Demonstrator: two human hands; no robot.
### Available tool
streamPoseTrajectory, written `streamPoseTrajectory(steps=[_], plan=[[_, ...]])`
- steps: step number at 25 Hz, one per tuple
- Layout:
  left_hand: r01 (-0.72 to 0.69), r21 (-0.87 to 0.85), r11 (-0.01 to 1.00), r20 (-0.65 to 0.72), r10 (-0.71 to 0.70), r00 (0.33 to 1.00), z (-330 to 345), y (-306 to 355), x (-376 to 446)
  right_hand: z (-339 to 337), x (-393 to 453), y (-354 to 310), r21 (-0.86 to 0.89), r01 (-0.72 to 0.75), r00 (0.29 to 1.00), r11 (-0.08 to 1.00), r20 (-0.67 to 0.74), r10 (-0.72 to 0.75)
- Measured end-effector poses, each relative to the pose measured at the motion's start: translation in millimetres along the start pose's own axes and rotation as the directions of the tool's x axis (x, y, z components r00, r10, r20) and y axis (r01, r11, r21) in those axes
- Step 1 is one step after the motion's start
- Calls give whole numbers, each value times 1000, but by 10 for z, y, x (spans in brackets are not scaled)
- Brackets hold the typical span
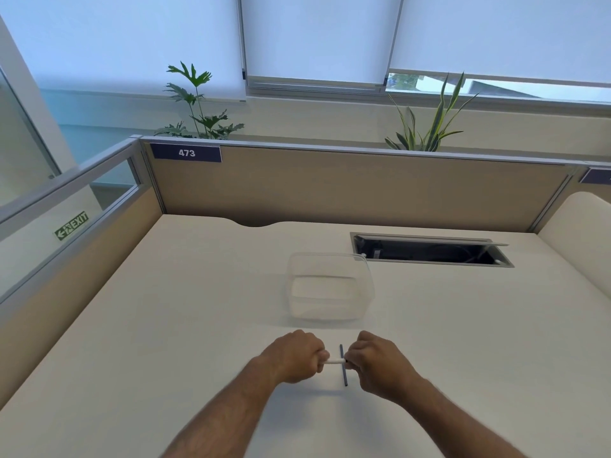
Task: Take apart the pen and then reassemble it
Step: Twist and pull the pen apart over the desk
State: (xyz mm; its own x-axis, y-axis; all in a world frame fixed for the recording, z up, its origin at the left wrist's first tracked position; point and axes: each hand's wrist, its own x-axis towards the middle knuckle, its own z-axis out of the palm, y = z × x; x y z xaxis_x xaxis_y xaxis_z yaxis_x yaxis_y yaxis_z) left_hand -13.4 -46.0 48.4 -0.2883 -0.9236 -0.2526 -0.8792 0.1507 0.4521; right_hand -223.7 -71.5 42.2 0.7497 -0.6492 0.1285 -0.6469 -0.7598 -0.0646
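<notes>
A white pen barrel (334, 361) runs crosswise between both hands, just above the white desk (165, 342). My left hand (294, 357) is closed around its left end. My right hand (380, 365) pinches its right end, where a small dark tip shows. A thin dark blue pen part (343, 366) lies on the desk under the barrel, pointing away from me, close to my right hand's fingers. I cannot tell whether those fingers touch it.
A clear plastic container (330, 287) stands on the desk just beyond the hands. A cable hatch (429, 251) is open at the back right. Beige partition walls (330, 186) close the desk at the back and left.
</notes>
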Motion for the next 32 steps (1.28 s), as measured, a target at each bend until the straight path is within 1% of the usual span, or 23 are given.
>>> streamPoseTrajectory(steps=[1,3,5,6,8,10,12,15,17,20,22,24,26,28,30,32], plan=[[-29,20,999,-37,29,999,-2,-2,-16,-20,21,-6,26,-45,998,999,34,44],[-100,104,990,-126,113,986,22,-3,-50,-64,67,-4,75,-149,974,986,182,134],[-190,222,956,-175,231,957,72,0,-45,-112,112,6,107,-194,950,975,268,160],[-228,265,937,-194,284,939,90,0,-32,-129,122,10,127,-204,946,971,281,162],[-254,325,911,-222,335,916,105,-5,-5,-119,121,24,146,-219,952,965,249,178],[-230,348,909,-226,319,920,103,8,-2,-96,103,22,120,-223,963,967,182,200],[-193,365,911,-190,276,942,93,42,-8,-81,84,13,91,-200,975,975,111,190],[-148,347,926,-146,210,967,80,87,-31,-75,52,-12,4,-91,996,996,9,91],[-122,292,949,-111,160,981,69,83,-41,-84,23,-29,-21,-66,998,998,-13,66],[-100,253,962,-89,126,988,71,61,-37,-99,22,-74,21,-126,988,992,-83,128],[-99,263,960,-86,125,988,68,52,-33,-159,52,-112,68,-199,978,978,-49,203],[-94,269,959,-89,122,989,77,26,-36,-200,64,-118,102,-233,972,967,61,228],[-87,271,959,-110,121,987,73,7,-44,-227,77,-112,126,-237,959,963,190,211],[-88,284,955,-125,128,984,57,6,-45,-242,106,-104,142,-214,954,966,242,176],[-89,306,948,-115,130,985,57,24,-49,-238,122,-109,118,-207,946,971,278,168],[-93,313,945,-106,132,986,69,37,-51,-218,127,-109,78,-208,944,975,278,179]])
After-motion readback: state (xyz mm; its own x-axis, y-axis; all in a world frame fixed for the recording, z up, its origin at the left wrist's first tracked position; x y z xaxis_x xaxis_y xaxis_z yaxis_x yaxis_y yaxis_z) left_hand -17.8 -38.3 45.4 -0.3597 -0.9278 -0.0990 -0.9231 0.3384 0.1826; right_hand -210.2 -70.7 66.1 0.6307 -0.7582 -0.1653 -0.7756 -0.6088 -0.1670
